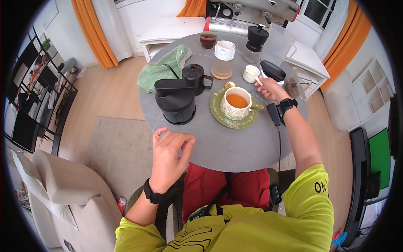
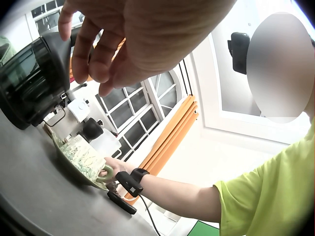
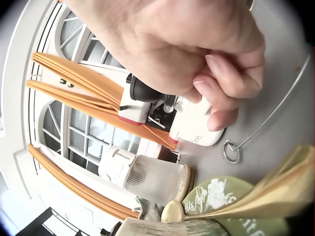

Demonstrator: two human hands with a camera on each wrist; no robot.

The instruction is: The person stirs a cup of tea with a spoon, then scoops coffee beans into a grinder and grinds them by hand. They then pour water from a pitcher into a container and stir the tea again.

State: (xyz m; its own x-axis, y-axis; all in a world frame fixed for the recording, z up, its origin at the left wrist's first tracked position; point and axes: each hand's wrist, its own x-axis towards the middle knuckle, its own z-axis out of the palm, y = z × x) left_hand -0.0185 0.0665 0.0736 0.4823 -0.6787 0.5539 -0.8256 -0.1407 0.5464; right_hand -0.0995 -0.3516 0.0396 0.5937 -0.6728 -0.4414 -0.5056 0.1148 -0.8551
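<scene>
My right hand (image 1: pixel 272 90) pinches the handle of a small white cup (image 1: pixel 251 74) at the table's right side; the right wrist view shows lettering on this white cup (image 3: pixel 199 129), its handle mostly hidden by the fingers. Left of that hand, a patterned cup (image 1: pixel 229 110) with orange-brown liquid stands on a green saucer (image 1: pixel 216 115), and a gold spoon (image 3: pixel 173 211) lies there too. My left hand (image 1: pixel 170 155) hovers over the table's near edge, fingers loosely bent and holding nothing, below a black kettle (image 1: pixel 175 105).
Behind stand a black lidded jug (image 1: pixel 194 77), a glass carafe (image 1: pixel 222 69), a glass of dark liquid (image 1: pixel 208 40) and a manual grinder (image 1: pixel 256 40). A green cloth (image 1: pixel 161 69) lies at the left. In the right wrist view a wire whisk (image 3: pixel 231 152) rests beside the saucer.
</scene>
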